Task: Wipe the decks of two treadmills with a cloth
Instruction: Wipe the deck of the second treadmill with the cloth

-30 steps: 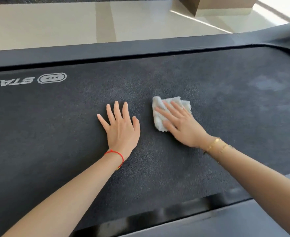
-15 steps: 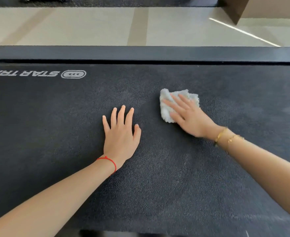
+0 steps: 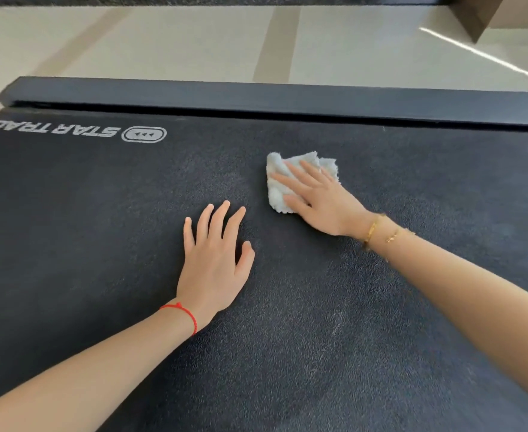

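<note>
A dark textured treadmill deck fills most of the view, with a white brand logo at its far left. A small white folded cloth lies on the deck right of centre. My right hand lies flat on the cloth with straight fingers, pressing it onto the belt. My left hand rests flat on the bare deck, fingers spread, a little nearer to me and left of the cloth.
A black side rail runs along the far edge of the deck. Beyond it is pale tiled floor. A brown box-like object stands at the top right.
The view has shifted left along the deck, showing more of the logo and the rail's left end. My right hand with the cloth sits slightly farther from me. My left hand stays flat.
</note>
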`<move>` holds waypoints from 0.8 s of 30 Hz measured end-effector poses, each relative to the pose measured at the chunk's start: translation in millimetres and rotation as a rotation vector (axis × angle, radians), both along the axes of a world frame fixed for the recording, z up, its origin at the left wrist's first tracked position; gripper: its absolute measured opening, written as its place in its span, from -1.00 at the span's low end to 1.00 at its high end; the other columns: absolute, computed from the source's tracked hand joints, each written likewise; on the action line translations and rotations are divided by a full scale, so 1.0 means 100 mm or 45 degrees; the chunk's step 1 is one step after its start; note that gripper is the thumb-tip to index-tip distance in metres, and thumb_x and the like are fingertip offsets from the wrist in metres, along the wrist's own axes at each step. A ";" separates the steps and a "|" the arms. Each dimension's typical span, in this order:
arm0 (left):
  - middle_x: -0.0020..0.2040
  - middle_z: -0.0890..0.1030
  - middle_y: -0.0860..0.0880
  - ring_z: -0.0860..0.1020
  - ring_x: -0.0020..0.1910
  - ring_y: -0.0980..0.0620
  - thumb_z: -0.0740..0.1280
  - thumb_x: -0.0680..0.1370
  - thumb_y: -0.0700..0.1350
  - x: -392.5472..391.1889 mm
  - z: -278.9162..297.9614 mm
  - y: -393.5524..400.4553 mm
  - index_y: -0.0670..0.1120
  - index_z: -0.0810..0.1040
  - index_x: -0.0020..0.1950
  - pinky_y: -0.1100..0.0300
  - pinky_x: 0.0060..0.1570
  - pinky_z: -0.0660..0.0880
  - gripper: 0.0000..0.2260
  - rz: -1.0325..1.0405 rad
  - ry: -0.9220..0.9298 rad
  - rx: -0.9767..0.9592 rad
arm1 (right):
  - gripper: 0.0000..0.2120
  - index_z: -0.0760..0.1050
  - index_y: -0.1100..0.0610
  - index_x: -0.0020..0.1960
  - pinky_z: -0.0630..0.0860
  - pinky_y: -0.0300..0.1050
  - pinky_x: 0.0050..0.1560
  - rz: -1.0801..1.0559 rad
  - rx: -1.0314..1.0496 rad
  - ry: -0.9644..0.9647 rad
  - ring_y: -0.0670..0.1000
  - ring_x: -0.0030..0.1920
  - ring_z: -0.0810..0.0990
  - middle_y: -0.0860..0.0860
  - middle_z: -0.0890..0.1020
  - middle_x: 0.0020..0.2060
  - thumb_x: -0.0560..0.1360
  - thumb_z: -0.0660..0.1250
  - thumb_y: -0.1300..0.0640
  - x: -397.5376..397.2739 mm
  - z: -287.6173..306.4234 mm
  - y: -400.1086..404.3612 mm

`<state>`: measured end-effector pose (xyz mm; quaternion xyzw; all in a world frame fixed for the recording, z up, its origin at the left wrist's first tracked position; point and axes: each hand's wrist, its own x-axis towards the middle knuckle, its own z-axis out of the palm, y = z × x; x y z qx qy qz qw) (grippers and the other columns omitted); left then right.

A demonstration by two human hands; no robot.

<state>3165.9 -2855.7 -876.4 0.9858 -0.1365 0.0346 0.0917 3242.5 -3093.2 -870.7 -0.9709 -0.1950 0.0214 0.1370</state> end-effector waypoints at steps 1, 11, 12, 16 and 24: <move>0.58 0.16 -0.03 0.06 0.58 -0.07 0.02 0.62 0.08 0.00 0.00 0.00 0.00 0.18 0.57 -0.22 0.52 0.02 -0.48 -0.001 0.000 0.000 | -0.52 0.01 -0.09 0.60 -0.21 0.02 0.54 -0.038 -0.001 0.004 0.13 0.59 -0.08 -0.01 0.03 0.60 0.70 -0.02 -0.03 0.11 0.01 -0.10; 0.57 0.19 -0.02 0.08 0.58 -0.05 0.01 0.61 0.10 0.01 -0.02 0.01 0.01 0.20 0.56 -0.22 0.52 0.03 -0.49 -0.008 -0.012 -0.020 | -0.49 -0.02 -0.10 0.60 -0.23 0.22 0.54 -0.379 -0.034 0.078 0.18 0.59 -0.12 0.00 0.01 0.61 0.67 -0.09 -0.04 1.05 0.07 0.11; 0.57 0.19 -0.02 0.08 0.58 -0.05 -0.01 0.61 0.11 0.01 -0.03 0.01 0.01 0.20 0.56 -0.22 0.52 0.03 -0.49 -0.007 -0.016 -0.024 | -0.50 -0.02 -0.10 0.60 -0.21 0.21 0.54 -0.302 -0.039 0.084 0.18 0.59 -0.12 0.01 0.03 0.61 0.67 -0.08 -0.04 1.00 0.08 0.21; 0.57 0.19 -0.01 0.08 0.58 -0.04 -0.03 0.60 0.12 0.01 -0.02 0.01 0.02 0.21 0.56 -0.20 0.53 0.02 -0.47 -0.003 -0.019 -0.024 | -0.53 0.08 -0.07 0.60 -0.15 0.15 0.54 0.072 -0.037 -0.002 0.16 0.58 -0.05 0.03 0.09 0.59 0.70 -0.03 -0.03 0.54 0.01 0.39; 0.56 0.20 -0.02 0.09 0.57 -0.05 0.15 0.62 0.04 0.00 0.01 0.00 0.00 0.24 0.55 -0.20 0.53 -0.01 -0.52 -0.001 -0.009 -0.073 | -0.53 0.02 -0.11 0.60 -0.22 0.11 0.55 -0.373 0.021 0.122 0.15 0.59 -0.13 0.02 -0.02 0.61 0.70 -0.06 -0.04 0.29 0.09 -0.49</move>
